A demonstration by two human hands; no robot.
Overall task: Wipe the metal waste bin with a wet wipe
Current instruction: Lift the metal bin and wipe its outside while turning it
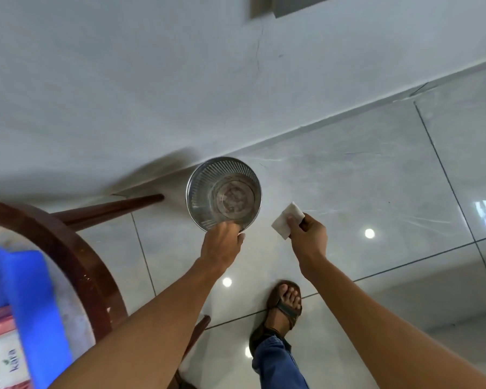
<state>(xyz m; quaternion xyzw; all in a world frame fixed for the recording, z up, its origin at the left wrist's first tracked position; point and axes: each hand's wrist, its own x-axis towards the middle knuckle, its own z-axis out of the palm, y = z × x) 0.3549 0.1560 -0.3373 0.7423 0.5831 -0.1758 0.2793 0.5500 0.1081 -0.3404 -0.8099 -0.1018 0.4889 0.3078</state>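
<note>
So the metal waste bin [224,194] is sitting on the glossy tiled floor [376,178], right up by the white wall [124,80], perforated sides, open top facing the camera. Left hand [222,242] is curled over the near rim, gripping it. Right hand [309,234] is just beside the bin, not touching it, pinching a folded white wet wipe [288,220] between thumb and fingers. Round wooden table [76,256] on the left has a blue tray [26,290] with a pink wipes pack [3,349]. One sandalled foot [286,301] down below.
</note>
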